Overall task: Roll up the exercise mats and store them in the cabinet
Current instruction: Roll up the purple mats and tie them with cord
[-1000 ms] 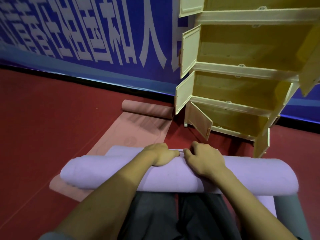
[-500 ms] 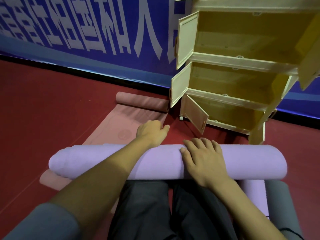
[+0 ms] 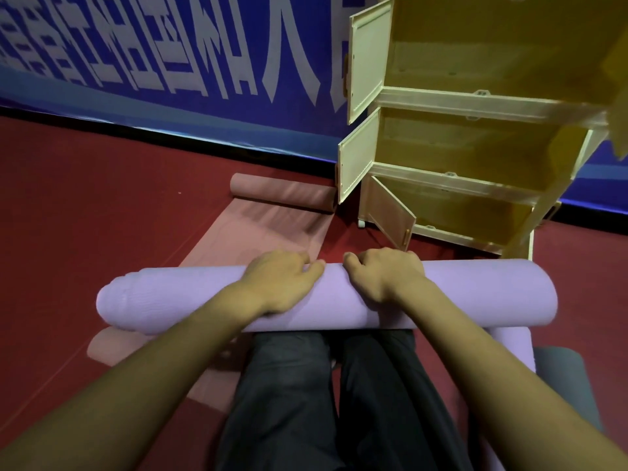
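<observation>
We have both hands on the rolled purple mat, which lies across our knees from left to right, in front of the cabinet. Our left hand rests on top of the roll near its middle, the fingers bent over the far edge and gripping it. Our right hand sits just beside, to the right, its fingers also curled over the far side of the roll. The hands are close but do not touch.

A short unrolled piece of the purple mat hangs down at the right, near our leg. Under the roll and further away, a pink mat lies flat on the red floor; its far end is rolled up close to the cabinet. The cabinet doors stand open. Behind is a blue banner with white characters.
</observation>
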Demonstrator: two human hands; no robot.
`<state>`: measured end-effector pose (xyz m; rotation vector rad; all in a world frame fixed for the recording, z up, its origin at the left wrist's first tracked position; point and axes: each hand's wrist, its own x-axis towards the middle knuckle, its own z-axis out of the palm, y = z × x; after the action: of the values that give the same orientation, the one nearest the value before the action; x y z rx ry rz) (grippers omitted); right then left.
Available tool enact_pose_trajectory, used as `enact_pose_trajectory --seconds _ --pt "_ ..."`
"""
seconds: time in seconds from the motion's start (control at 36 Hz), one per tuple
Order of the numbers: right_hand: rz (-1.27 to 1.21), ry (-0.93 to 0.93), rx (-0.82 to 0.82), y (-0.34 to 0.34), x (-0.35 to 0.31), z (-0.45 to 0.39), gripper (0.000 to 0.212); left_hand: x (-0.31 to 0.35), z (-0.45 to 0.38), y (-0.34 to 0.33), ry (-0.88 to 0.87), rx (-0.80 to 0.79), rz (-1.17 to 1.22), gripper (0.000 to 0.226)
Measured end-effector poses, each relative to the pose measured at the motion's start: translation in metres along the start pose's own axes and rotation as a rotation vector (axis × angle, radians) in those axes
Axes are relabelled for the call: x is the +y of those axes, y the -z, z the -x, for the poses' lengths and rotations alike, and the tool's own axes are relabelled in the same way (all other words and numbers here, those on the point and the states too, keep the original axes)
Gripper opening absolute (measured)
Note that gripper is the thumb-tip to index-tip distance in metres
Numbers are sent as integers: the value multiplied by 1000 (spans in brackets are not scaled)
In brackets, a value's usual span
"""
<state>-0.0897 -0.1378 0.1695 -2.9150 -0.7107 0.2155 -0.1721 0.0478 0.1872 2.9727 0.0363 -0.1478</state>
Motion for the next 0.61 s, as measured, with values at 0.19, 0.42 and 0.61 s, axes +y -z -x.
enact_pose_trajectory --seconds 0.19,0.42,0.61 --pt "9 23 -37 2 4 10 60 31 10 -23 57 167 -237 54" --pt "11 -25 -63 9 2 15 64 34 13 -20 65 235 -273 75" --pt "-12 -92 -186 17 -2 0 70 26 -8 -2 70 58 -108 72"
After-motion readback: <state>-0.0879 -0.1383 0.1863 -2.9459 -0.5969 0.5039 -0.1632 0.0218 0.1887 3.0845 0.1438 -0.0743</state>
